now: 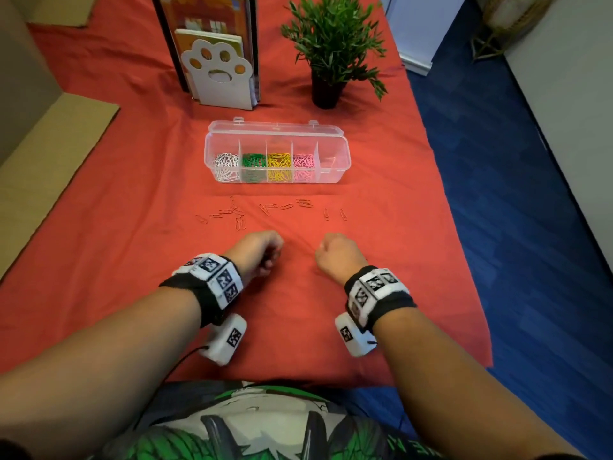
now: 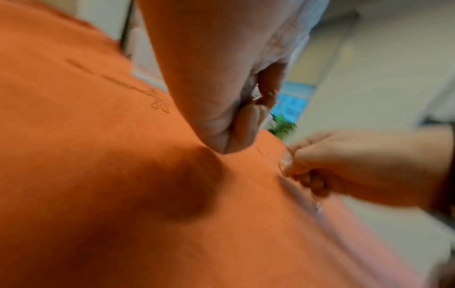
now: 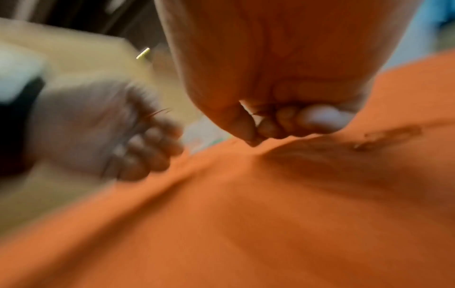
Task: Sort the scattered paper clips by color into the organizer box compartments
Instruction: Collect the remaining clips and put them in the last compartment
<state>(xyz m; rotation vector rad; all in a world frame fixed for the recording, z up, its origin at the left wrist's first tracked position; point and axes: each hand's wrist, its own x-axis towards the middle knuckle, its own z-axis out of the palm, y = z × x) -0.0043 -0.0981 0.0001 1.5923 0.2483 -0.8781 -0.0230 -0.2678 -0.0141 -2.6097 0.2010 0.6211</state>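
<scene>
A clear organizer box (image 1: 341, 154) lies open mid-table. From the left, its compartments hold white clips (image 1: 226, 164), green clips (image 1: 253, 162), yellow clips (image 1: 279, 164) and pink clips (image 1: 303, 164). The rightmost compartment (image 1: 331, 162) shows only red cloth through it. Several red paper clips (image 1: 232, 212) lie scattered on the cloth in front of the box, with more clips (image 1: 303, 203) to the right. My left hand (image 1: 265, 252) (image 2: 236, 120) and right hand (image 1: 333, 252) (image 3: 283, 120) are curled into fists on the cloth just short of the clips. The blurred wrist views show no clip plainly held.
A red cloth (image 1: 132, 180) covers the table, and its right edge drops to blue floor (image 1: 497, 161). Behind the box stand a paw-shaped book holder (image 1: 217, 74) and a potted plant (image 1: 331, 48). Cardboard (image 1: 49, 154) lies at the left.
</scene>
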